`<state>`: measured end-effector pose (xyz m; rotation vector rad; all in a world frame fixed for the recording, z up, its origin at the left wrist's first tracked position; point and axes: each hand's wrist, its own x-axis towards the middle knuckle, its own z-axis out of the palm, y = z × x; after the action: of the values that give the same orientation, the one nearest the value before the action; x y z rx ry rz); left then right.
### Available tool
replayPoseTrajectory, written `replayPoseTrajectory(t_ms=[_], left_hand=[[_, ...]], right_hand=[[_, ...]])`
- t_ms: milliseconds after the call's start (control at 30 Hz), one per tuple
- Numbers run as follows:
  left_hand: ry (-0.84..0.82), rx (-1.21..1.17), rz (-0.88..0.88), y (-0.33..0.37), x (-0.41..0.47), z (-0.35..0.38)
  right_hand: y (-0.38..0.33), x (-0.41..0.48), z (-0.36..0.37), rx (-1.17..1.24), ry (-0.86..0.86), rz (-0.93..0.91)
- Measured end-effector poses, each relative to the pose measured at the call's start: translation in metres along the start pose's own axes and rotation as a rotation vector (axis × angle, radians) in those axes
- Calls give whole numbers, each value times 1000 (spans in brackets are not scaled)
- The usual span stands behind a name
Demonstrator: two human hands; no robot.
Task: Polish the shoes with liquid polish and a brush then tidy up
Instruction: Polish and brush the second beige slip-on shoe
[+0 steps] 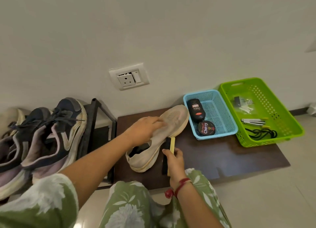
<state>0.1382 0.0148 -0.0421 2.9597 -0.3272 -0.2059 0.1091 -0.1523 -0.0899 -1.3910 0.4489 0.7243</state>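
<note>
- I'm seeing the right hand [174, 160] gripping the yellow-backed brush [171, 143], which is touching the sole.
- The left hand [145, 130] is pressing straight fingers on the shoe [172, 123]: off-white mesh, grubby, lying on the dark board [222, 154].
- The black polish bottle [195, 112] is lying in the blue basket [220, 108].

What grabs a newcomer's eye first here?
The cream mesh sneaker lying centre on the dark brown board, left hand resting on it, right hand holding a yellow-backed black brush at its sole. Next, the bright green plastic basket far right, beside the light blue basket of black polish.
</note>
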Motion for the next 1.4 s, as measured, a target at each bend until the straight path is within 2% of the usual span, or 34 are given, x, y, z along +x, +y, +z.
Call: replayPoseTrajectory(t_ms=[100, 200, 333, 433, 533, 600, 667, 733, 800, 833, 900, 1067, 1200, 1267, 1333, 1400], left_hand=[[-52, -270, -276, -7, -33, 8], [-194, -383, -334, 1, -50, 11], [-264, -88, -299, 14, -31, 17], [-216, 146, -379, 21, -9, 25], [-170, 186, -481, 26, -1, 31], [-134, 129, -511, 27, -6, 25], [-26, 84, -512, 22, -15, 8], [115, 10, -493, 15, -27, -17], [162, -92, -448, 10, -38, -42], [159, -146, -429, 8, -41, -50], [153, -264, -429, 9, -49, -54], [81, -529, -530, 33, -64, 6], [-6, -656, -700, 36, -57, 32], [-60, -559, -720, 30, -53, 38], [-138, -337, -711, 27, -50, 44], [-148, -194, -722, 30, -46, 47]], right_hand=[[0, -2, 4, 4, -57, -16], [-2, -5, 6, 32, -129, 10], [-5, -8, 9, 105, -174, 106], [-5, -9, 8, 96, -199, 116], [-5, -11, 6, 123, -190, 124], [-5, -12, 5, 113, -188, 117], [-4, -16, 3, 64, -206, 34], [-2, -21, 0, -111, -234, -206], [-3, -30, -3, -320, -326, -469], [-2, -34, -4, -376, -376, -532], [2, -43, -5, -411, -421, -557], [11, -45, -8, -508, -282, -505], [11, -38, -12, -546, -276, -458], [13, -37, -10, -548, -304, -453], [15, -38, -7, -562, -347, -422], [19, -39, -5, -543, -394, -393]])
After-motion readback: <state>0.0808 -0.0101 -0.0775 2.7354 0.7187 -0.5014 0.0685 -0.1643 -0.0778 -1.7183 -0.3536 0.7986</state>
